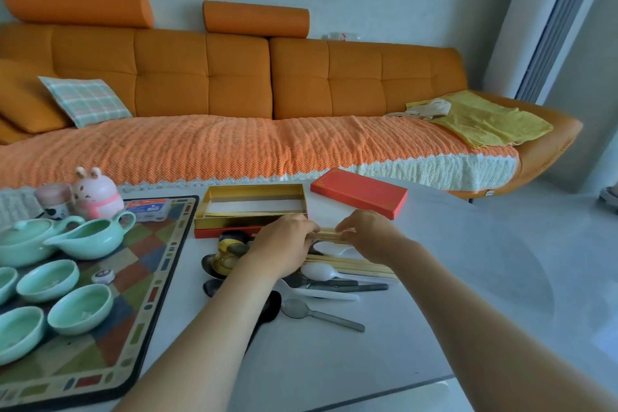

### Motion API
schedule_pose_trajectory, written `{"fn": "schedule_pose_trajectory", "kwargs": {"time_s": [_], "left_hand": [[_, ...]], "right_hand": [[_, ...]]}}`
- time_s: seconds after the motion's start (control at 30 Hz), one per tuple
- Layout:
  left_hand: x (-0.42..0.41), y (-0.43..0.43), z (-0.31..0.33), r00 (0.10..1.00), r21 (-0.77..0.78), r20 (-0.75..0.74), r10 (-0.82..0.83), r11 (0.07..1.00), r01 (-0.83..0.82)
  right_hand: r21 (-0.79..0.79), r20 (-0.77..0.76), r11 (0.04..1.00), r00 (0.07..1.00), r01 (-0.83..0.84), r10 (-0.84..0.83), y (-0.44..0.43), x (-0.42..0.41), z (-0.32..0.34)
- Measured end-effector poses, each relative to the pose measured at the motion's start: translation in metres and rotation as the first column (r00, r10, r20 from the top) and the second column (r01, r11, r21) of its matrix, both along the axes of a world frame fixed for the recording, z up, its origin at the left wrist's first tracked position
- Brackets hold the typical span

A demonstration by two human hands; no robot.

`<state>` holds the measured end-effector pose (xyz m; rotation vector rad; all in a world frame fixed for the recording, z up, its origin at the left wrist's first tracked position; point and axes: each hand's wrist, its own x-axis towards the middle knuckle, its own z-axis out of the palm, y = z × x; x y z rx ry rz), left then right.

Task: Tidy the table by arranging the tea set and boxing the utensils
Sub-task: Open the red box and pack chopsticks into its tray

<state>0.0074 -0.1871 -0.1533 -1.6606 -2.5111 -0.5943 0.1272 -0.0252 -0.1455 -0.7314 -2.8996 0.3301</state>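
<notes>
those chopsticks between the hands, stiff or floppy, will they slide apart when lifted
Likely stiff and light: the chopsticks span straight between the left hand and right hand without sagging. As several thin, smooth, loose sticks they could slip past each other or roll, so holding both ends seems wise.

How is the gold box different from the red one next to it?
The gold box lies open side up, showing its shiny inside with thin sticks in it; the red lid lies with its solid top up, hiding its inside. The gold box sits beside the patterned mat; the red lid is farther right, apart from it. Both are long rectangles on the white table.
</notes>
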Motion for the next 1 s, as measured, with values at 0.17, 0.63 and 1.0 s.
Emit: {"fn": "schedule_pose_trajectory", "kwargs": {"time_s": [0.17,0.63,1.0], "left_hand": [[0.001,0.002,-0.004,1.000,-0.076,-0.003,0.000,0.997,-0.001],[-0.001,0.003,-0.005,1.000,0.006,0.021,0.023,1.000,-0.023],[-0.011,-0.007,0.010,0.999,0.228,0.021,0.050,0.972,-0.053]], "right_hand": [[-0.026,-0.007,0.999,0.999,-0.040,0.040,0.002,0.006,0.004],[0.052,-0.025,0.997,0.998,-0.051,0.052,-0.009,0.001,0.010],[0.137,-0.449,0.991,0.892,0.009,0.054,-0.009,-0.005,0.010]]}}
